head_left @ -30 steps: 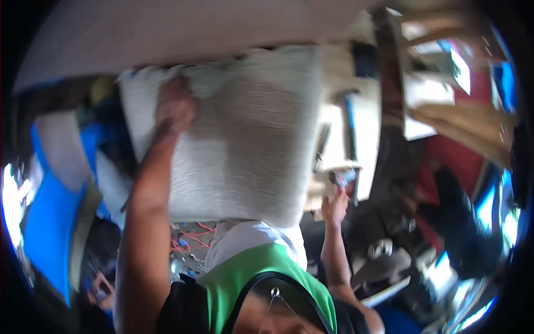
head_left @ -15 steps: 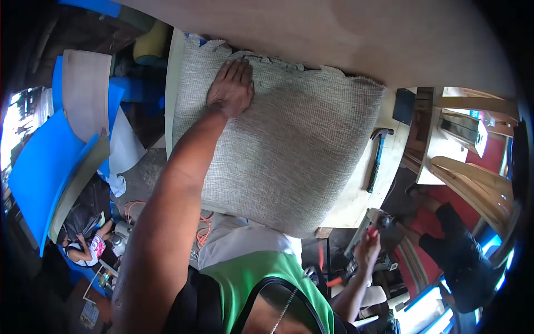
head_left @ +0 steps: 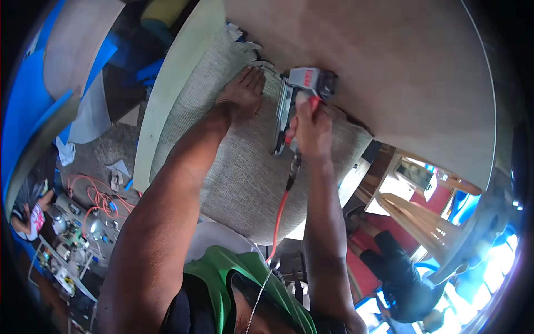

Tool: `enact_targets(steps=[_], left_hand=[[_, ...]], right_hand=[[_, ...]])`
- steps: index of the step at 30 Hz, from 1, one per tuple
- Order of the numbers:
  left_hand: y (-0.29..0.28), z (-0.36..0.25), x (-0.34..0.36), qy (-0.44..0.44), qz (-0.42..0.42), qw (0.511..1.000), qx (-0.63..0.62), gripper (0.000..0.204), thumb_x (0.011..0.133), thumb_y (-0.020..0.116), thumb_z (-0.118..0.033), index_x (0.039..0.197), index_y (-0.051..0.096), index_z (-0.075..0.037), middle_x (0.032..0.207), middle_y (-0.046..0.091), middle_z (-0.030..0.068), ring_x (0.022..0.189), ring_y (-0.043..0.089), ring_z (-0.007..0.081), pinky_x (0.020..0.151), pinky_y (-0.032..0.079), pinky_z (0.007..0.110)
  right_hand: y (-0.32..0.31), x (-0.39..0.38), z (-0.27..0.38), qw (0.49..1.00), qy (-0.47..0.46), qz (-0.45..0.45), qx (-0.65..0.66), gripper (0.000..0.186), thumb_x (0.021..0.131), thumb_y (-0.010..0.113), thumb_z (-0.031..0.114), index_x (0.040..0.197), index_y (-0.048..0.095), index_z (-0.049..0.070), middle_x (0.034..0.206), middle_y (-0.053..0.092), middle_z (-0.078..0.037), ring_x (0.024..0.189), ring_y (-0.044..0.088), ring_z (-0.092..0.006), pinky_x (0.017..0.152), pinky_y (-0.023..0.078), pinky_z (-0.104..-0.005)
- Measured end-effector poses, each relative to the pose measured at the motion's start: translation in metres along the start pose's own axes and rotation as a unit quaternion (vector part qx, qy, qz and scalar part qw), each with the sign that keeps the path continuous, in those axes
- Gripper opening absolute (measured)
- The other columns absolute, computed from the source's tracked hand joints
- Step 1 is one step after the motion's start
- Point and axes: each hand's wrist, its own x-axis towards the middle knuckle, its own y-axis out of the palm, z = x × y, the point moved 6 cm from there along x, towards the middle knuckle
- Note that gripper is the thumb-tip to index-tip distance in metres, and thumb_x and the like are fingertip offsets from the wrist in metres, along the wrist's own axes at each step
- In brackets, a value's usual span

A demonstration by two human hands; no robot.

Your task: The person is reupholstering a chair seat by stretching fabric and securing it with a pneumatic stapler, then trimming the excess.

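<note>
A grey-beige woven fabric with a frayed far edge lies beneath both arms, along a large brown wooden panel. My left hand rests flat on it close to that ragged edge, fingers stretched out. Right of it, my right hand grips the red handle of a grey pneumatic staple gun. The gun sits over the fabric's far edge; whether its nose touches cannot be made out. From its handle an orange air hose runs down toward my body.
A pale wooden strip borders the fabric on the left. Coiled orange hose and scattered tools lie on the floor at left. Blue sheets stand at far left. One person is at lower left, another in dark clothes at right.
My right hand has brought the staple gun from the lower right up over the fabric's far edge. The view has shifted. The left hand stays on the fabric; the hammer is out of sight.
</note>
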Motion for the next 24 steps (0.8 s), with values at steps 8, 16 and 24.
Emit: enact_targets(steps=[8,16,24], left_hand=[[-0.004,0.004,-0.008,0.042,0.040,0.998,0.019,0.064,0.096,0.044,-0.035,0.142,0.053,0.008,0.153,0.051,0.0220,0.148,0.042,0.0344,0.129,0.018,0.047],[-0.003,-0.001,-0.004,0.010,-0.057,0.998,0.003,0.063,0.096,0.044,-0.032,0.143,0.052,0.008,0.154,0.049,0.0226,0.149,0.041,0.0322,0.130,0.017,0.046],[-0.005,-0.002,-0.005,0.016,-0.065,0.997,0.026,0.067,0.093,0.045,-0.034,0.144,0.051,0.009,0.154,0.050,0.0227,0.148,0.043,0.0312,0.129,0.019,0.044]], right_hand=[[0.024,0.004,0.116,0.842,-0.206,0.227,-0.445,0.050,0.093,0.073,0.045,0.109,0.068,-0.001,0.072,0.064,-0.012,0.065,0.065,-0.0146,0.062,0.053,-0.0358],[0.015,0.063,0.069,0.803,-0.160,0.064,-0.571,0.057,0.089,0.075,0.050,0.118,0.069,0.002,0.096,0.074,-0.024,0.090,0.072,-0.0410,0.082,0.055,-0.0485],[0.021,0.087,0.039,0.844,-0.199,0.071,-0.492,0.062,0.084,0.076,0.059,0.104,0.074,0.001,0.091,0.072,-0.030,0.091,0.069,-0.0497,0.082,0.054,-0.0549]])
